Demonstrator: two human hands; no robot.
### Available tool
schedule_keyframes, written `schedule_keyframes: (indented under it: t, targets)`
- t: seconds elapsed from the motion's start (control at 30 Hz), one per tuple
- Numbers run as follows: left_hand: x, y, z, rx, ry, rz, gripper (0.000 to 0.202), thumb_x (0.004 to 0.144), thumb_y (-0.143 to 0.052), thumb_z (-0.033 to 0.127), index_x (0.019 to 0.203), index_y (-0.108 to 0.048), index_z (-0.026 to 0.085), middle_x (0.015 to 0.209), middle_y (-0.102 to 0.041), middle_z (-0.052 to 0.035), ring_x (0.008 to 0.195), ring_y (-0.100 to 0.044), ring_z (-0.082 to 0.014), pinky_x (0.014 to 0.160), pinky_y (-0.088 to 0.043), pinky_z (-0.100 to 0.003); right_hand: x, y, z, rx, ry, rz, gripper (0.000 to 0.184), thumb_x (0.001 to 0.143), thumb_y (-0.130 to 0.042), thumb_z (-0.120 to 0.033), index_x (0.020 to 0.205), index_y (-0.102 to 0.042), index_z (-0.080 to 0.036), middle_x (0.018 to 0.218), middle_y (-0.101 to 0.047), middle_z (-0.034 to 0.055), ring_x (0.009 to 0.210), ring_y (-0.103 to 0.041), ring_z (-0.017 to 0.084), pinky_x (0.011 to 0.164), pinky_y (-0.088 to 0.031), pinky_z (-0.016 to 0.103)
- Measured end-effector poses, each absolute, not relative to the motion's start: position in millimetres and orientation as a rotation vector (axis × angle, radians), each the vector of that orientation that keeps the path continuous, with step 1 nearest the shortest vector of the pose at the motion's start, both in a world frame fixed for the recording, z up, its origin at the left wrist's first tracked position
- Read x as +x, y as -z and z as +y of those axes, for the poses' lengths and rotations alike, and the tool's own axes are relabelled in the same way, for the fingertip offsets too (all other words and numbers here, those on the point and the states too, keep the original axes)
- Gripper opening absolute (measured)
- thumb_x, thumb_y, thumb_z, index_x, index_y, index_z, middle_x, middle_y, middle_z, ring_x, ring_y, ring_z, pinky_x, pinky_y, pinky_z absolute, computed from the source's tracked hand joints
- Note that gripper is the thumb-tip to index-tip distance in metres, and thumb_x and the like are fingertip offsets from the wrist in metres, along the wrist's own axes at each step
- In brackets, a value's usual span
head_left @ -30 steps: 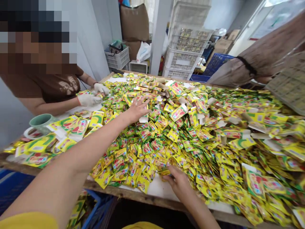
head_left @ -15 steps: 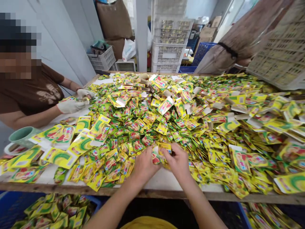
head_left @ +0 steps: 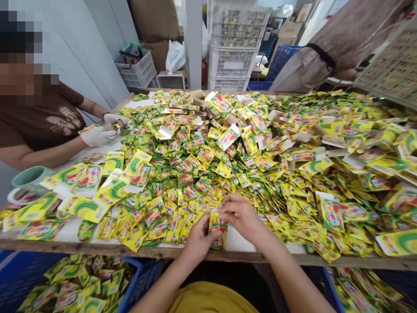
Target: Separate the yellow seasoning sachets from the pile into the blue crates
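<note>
1. The left hand point(head_left: 200, 239) is curled around a small printed box point(head_left: 219, 239), its thumb lying across the front and its fingers behind.
2. The right hand point(head_left: 241, 216) is at the upper end of that box, fingers bent and thumb drawn in near them; whether they pinch the box's flap or something smaller, I cannot tell.
3. The small box is upright between the two hands, close to the near edge of the tabletop point(head_left: 236, 241), with a strip of white surface showing just to its right.
4. Beyond the hands spreads a wide heap of yellow and green sachets point(head_left: 192, 191), many with red fruit prints.
5. Open cartons point(head_left: 228, 137) lie on top of the heap, some with white flaps out.
6. To the left, flattish yellow cartons point(head_left: 112, 187) overlap one another, near a pale green mug point(head_left: 30, 179).
7. Past the mug, a co-worker in a brown shirt point(head_left: 39, 121) works with white gloves point(head_left: 100, 135) at the heap's left edge.
8. Below the tabletop, a blue crate point(head_left: 132, 278) at left holds more packs.
9. Behind the far edge stand stacked white crates point(head_left: 231, 63).
</note>
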State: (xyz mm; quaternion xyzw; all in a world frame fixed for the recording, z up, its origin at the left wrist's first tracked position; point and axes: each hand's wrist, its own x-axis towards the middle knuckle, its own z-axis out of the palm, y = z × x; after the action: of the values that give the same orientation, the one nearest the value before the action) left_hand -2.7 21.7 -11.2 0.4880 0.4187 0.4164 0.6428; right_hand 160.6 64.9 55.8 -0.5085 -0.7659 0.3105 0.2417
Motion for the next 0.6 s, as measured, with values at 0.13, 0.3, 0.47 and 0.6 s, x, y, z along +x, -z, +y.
schedule_keyframes:
  t: [0.13, 0.3, 0.47, 0.6]
  targets:
    - [-7.5, 5.2, 22.7, 1.064, -0.948, 0.955, 0.035, 0.072, -0.070, 0.021, 0.105, -0.062, 0.014, 0.096, -0.067, -0.0046, 0.092, -0.058, -0.0198, 0.084, -0.044, -0.029, 160.3, -49.4, 53.1, -1.303, -0.861, -2.321, 0.020, 0.088, -0.059, -0.022, 0.074, -0.071, -0.020, 0.098, -0.060, 0.0052, 0.100, -0.050, 0.021, 0.087, -0.040, 0.034]
    - [-5.6, 1.6, 26.4, 1.087, -0.939, 0.997, 0.036, 0.068, -0.071, 0.024, 0.101, -0.065, 0.013, 0.094, -0.070, -0.0063, 0.088, -0.060, -0.0215, 0.080, -0.046, -0.029, 154.7, -53.0, 49.7, -1.294, -0.869, -2.393, 0.014, 0.088, -0.060, -0.024, 0.081, -0.072, -0.020, 0.097, -0.058, 0.0059, 0.099, -0.048, 0.021, 0.088, -0.039, 0.034]
    - [-9.0, 0.9, 20.9, 1.232, -0.825, 1.205, 0.035, 0.068, -0.068, 0.035, 0.097, -0.071, 0.016, 0.075, -0.071, -0.0021, 0.075, -0.063, -0.0231, 0.072, -0.052, -0.032, 145.9, -66.4, 39.7, -1.430, -0.781, -2.374, 0.008, 0.078, -0.065, -0.017, 0.072, -0.071, -0.018, 0.084, -0.059, 0.0060, 0.086, -0.050, 0.020, 0.080, -0.041, 0.033]
    - [-12.4, 10.0, 29.4, 1.158, -0.827, 1.243, 0.037, 0.057, -0.075, 0.048, 0.086, -0.074, 0.025, 0.076, -0.075, -0.0020, 0.091, -0.067, -0.0314, 0.081, -0.056, -0.036, 150.2, -39.3, 27.3, -1.358, -0.923, -1.704, 0.020, 0.081, -0.063, -0.031, 0.098, -0.070, -0.024, 0.098, -0.063, 0.0039, 0.092, -0.055, 0.019, 0.084, -0.043, 0.030]
